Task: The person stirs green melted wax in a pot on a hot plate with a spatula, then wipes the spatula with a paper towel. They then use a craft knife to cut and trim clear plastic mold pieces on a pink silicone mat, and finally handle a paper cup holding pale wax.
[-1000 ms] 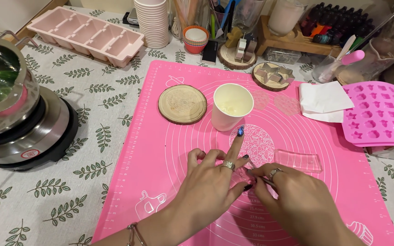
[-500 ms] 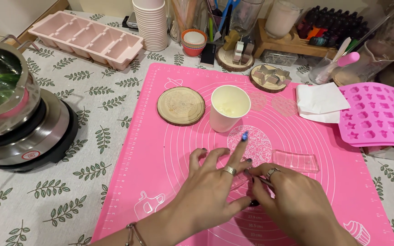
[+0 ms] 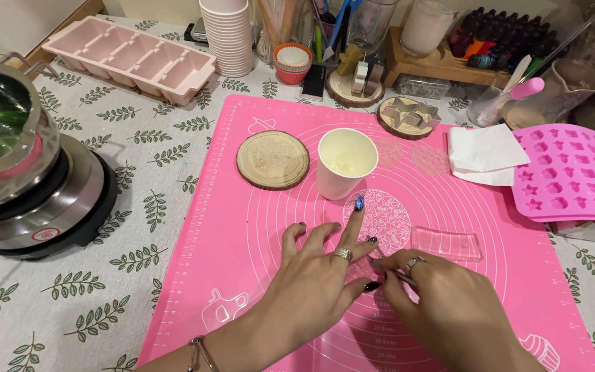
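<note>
Left hand (image 3: 311,282) spread flat, pinning thin patterned disc (image 3: 385,219) on pink mat (image 3: 242,207) | right hand (image 3: 442,303) pinching slim tool (image 3: 399,277) at disc's near edge | likely light, floppy, tear-prone; best lifted by rim

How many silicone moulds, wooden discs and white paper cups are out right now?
Silicone moulds: 2, the pale pink tray and the bright pink mould
Wooden discs: 3
White paper cups: 1 single cup and 1 stack of cups
Total: 7
</note>
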